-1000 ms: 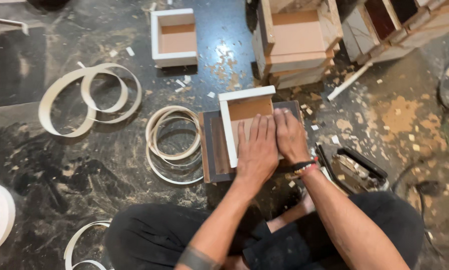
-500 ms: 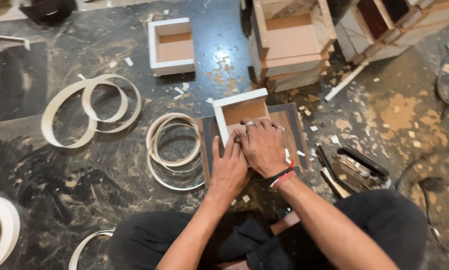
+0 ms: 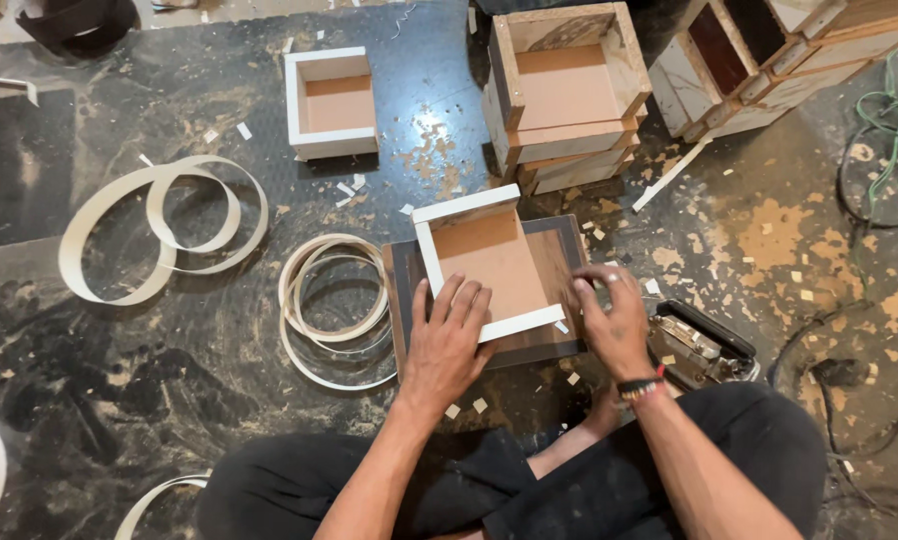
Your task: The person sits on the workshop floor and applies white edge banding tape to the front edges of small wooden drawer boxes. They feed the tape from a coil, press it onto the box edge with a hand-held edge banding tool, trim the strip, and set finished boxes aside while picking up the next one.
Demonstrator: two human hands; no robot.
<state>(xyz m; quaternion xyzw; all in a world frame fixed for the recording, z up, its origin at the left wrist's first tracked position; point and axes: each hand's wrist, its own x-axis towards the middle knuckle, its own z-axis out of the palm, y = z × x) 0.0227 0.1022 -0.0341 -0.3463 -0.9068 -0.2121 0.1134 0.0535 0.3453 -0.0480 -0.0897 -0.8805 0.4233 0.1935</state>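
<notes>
On the dark floor (image 3: 169, 400), just ahead of the seated person's crossed legs, a small open wooden box (image 3: 489, 262) with white-edged walls sits on a dark board (image 3: 559, 240). The left hand (image 3: 449, 340) lies flat with fingers spread, pressing on the box's near left corner and its white front edge. The right hand (image 3: 609, 315), wearing a wristband, is at the box's near right corner with fingers bent, pinching at the end of the white edging strip; whether it grips anything I cannot tell. Left of the board lie coils of white edge banding (image 3: 334, 300), with a larger loop (image 3: 159, 235) farther left. A second white box (image 3: 331, 102) sits toward the far edge, beside a stack of unfinished boxes (image 3: 564, 95). A dark tool (image 3: 699, 345) rests by the right wrist.
</notes>
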